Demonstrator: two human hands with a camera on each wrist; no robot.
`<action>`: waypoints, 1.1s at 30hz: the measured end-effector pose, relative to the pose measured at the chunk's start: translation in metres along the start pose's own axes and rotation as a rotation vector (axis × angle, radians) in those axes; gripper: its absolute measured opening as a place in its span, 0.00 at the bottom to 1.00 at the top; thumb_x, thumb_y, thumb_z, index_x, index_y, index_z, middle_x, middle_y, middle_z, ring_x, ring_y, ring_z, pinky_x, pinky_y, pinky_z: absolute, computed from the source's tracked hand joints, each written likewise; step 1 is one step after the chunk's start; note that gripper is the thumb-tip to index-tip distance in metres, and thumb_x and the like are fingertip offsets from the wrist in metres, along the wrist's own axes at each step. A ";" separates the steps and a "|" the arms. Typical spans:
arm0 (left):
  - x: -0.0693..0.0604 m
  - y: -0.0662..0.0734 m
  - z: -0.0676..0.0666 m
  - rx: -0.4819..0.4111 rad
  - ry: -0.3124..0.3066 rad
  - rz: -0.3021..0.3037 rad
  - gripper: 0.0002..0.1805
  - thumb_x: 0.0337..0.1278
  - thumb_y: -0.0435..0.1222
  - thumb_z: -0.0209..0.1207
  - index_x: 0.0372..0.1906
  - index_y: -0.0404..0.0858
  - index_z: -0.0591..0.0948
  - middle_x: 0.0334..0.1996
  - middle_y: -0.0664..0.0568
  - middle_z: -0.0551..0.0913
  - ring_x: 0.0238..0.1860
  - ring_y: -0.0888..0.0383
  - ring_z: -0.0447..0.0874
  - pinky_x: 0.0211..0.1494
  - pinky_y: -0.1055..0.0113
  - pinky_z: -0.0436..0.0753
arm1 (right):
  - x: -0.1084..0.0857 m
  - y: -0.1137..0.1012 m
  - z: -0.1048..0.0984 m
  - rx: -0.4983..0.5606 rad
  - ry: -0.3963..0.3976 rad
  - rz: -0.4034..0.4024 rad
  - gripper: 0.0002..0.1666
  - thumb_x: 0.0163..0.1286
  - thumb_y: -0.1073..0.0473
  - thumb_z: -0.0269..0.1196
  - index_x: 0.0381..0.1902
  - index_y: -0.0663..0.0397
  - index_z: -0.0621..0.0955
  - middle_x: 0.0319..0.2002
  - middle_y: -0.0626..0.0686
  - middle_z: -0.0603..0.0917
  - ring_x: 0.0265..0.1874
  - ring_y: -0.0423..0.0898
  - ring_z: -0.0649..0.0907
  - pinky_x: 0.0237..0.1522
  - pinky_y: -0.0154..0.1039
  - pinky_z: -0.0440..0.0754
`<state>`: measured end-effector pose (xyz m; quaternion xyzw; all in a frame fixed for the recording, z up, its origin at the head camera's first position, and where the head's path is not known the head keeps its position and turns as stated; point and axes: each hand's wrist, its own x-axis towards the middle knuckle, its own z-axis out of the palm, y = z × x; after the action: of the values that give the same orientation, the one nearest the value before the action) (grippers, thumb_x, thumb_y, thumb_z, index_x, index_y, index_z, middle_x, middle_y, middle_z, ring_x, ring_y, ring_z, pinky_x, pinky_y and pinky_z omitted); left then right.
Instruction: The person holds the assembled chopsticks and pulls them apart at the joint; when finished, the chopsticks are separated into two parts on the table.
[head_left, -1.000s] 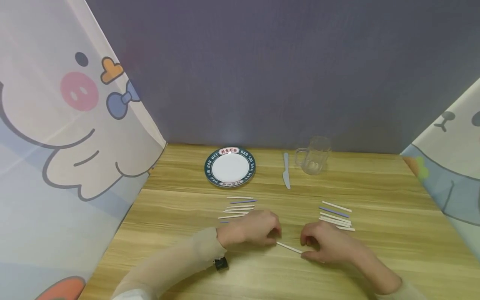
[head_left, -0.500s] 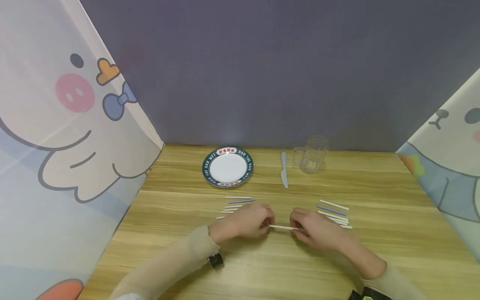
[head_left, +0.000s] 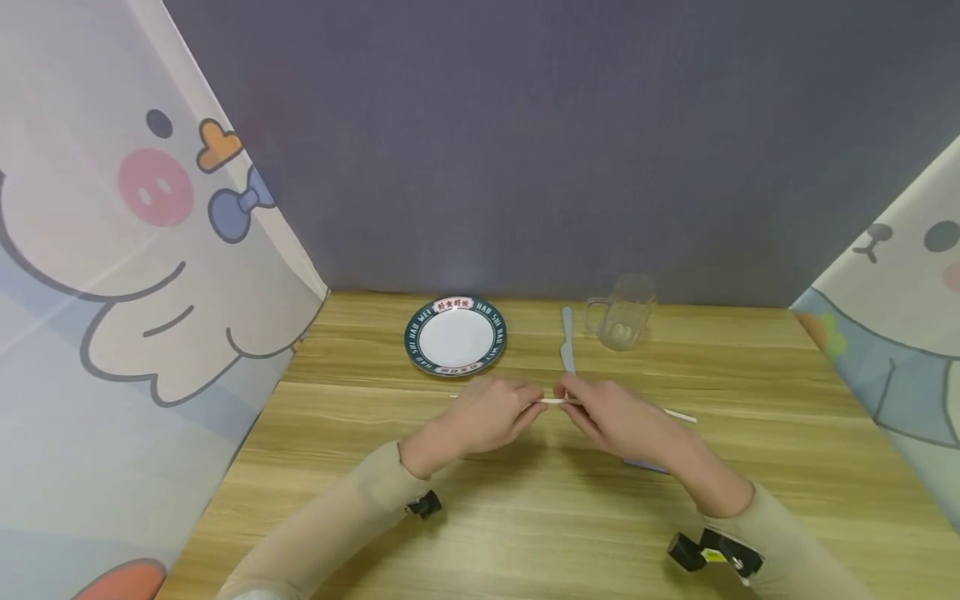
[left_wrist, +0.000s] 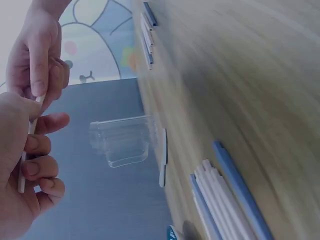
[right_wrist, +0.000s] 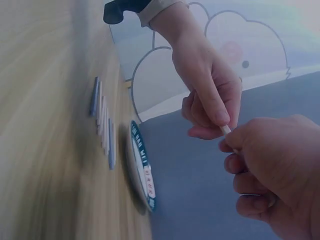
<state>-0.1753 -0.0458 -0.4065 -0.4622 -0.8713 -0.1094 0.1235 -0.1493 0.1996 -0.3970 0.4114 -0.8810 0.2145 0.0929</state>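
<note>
A thin white stick [head_left: 553,401] is held up off the table between both hands. My left hand [head_left: 487,417] pinches one end, thumb against curled fingers. Its tail end shows under the left fingers in the left wrist view. The other end is in the grip of my right hand [head_left: 626,421], thumb and fingers curled on it. Only a short middle piece shows between the hands, which nearly meet. Below the left hand lies a row of white and blue sticks [left_wrist: 220,200], mostly covered in the head view. Another such row [left_wrist: 147,40] lies on the right side.
A white plate with a dark green lettered rim [head_left: 495,333] stands at the back of the wooden table [head_left: 360,350]. Right of it lie a pale plastic knife [head_left: 567,333] and a clear mug [head_left: 630,312]. A dark partition [head_left: 525,167] rises behind, with printed cloth at both sides.
The stick, lying low near the table's front a second ago, has been lifted and moved forward by both hands. The hands have drawn closer together and now hide most of the stick rows.
</note>
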 end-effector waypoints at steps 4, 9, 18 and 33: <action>0.000 -0.002 -0.003 0.001 -0.002 -0.007 0.19 0.83 0.46 0.54 0.27 0.48 0.73 0.19 0.63 0.69 0.19 0.68 0.64 0.20 0.76 0.59 | 0.007 -0.003 -0.003 -0.068 0.043 -0.044 0.02 0.78 0.61 0.65 0.44 0.48 0.83 0.28 0.38 0.79 0.22 0.27 0.66 0.25 0.25 0.68; 0.002 -0.002 -0.010 -0.003 -0.015 0.006 0.21 0.84 0.46 0.53 0.26 0.47 0.71 0.16 0.63 0.62 0.16 0.67 0.63 0.18 0.75 0.57 | 0.011 -0.002 -0.006 -0.121 0.120 -0.114 0.03 0.74 0.61 0.69 0.41 0.45 0.87 0.31 0.39 0.85 0.24 0.28 0.72 0.27 0.26 0.73; 0.008 -0.003 -0.020 0.001 -0.017 0.008 0.16 0.84 0.46 0.53 0.34 0.47 0.78 0.15 0.63 0.64 0.15 0.67 0.62 0.17 0.75 0.56 | 0.010 0.009 -0.006 -0.065 0.227 -0.200 0.06 0.73 0.63 0.69 0.45 0.49 0.90 0.26 0.39 0.80 0.21 0.27 0.68 0.24 0.23 0.69; 0.010 -0.002 -0.014 -0.029 0.002 0.018 0.15 0.84 0.43 0.53 0.33 0.45 0.77 0.16 0.62 0.64 0.16 0.68 0.59 0.18 0.78 0.53 | 0.006 0.013 -0.004 0.021 0.254 -0.174 0.11 0.71 0.67 0.69 0.47 0.49 0.91 0.24 0.38 0.76 0.21 0.26 0.65 0.24 0.21 0.66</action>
<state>-0.1811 -0.0433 -0.3900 -0.4715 -0.8653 -0.1213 0.1189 -0.1636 0.2050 -0.3954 0.4569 -0.8208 0.2650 0.2177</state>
